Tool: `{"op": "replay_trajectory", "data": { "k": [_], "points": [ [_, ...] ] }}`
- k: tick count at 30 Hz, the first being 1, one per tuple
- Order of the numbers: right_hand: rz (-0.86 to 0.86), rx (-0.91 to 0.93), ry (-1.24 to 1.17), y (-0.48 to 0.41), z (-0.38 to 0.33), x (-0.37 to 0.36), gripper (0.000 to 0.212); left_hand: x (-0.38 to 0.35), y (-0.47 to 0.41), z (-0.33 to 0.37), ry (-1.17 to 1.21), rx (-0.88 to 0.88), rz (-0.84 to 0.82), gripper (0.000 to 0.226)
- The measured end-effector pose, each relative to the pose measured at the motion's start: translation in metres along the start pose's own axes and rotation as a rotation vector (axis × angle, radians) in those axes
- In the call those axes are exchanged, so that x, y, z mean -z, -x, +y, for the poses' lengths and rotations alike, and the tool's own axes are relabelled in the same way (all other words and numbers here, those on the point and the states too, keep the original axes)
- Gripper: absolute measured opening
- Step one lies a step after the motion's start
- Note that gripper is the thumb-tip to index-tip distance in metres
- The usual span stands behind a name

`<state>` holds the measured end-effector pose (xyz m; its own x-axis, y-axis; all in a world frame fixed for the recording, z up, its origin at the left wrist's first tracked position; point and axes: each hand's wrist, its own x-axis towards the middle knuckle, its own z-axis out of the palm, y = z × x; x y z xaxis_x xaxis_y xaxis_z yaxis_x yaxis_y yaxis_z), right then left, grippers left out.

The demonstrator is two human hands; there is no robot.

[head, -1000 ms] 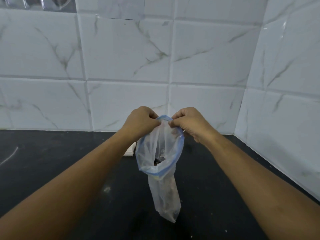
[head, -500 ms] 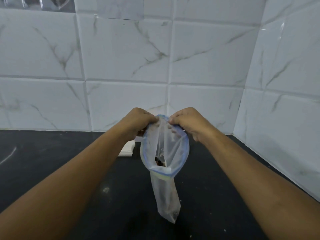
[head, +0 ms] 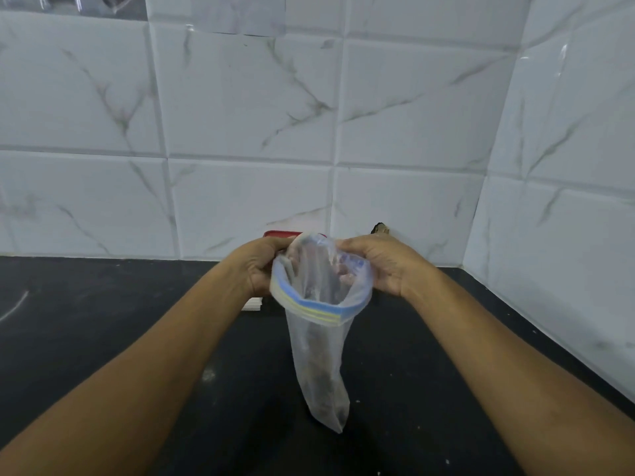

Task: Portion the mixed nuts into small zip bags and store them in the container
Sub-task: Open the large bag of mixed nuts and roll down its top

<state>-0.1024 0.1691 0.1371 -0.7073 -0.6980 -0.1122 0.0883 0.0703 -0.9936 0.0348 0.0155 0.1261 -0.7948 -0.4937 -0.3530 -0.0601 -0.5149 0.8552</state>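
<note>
Behind zip bag (head: 319,365), red rim (head: 275,233), white stack (head: 252,305), partly hidden

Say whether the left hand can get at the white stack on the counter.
Probably not yet: the white stack lies close under the left hand, but that and the right hand both grip the zip bag.

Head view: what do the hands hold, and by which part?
The left hand and right hand grip one clear zip bag by its open top rim, one on each side.
</note>
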Motion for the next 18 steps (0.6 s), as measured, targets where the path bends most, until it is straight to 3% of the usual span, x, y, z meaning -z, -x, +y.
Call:
{"op": "replay_trajectory", "data": {
  "k": [3,6,9,14,16,18],
  "points": [
    [-0.003,0.080,0.381,0.008,-0.002,0.010,0.026,-0.002,0.002,0.002,-0.016,-0.092,-0.032,0.014],
    [-0.004,0.092,0.614,0.016,-0.007,0.013,0.024,0.000,-0.001,0.003,-0.071,-0.170,-0.029,0.014],
    [0.030,0.118,0.737,0.018,-0.012,0.014,0.036,0.003,0.001,0.004,-0.368,-0.235,0.019,0.026],
    [-0.028,0.047,0.554,0.012,-0.010,0.016,0.014,0.007,0.021,0.011,-0.878,-0.288,0.114,0.033],
    [-0.023,0.028,0.481,0.008,-0.006,0.015,0.010,0.010,0.026,0.016,-0.900,-0.265,0.105,0.032],
    [-0.029,0.021,0.362,0.004,-0.003,0.011,0.006,0.010,0.024,0.018,-0.759,-0.250,0.066,0.024]
  ]
}}
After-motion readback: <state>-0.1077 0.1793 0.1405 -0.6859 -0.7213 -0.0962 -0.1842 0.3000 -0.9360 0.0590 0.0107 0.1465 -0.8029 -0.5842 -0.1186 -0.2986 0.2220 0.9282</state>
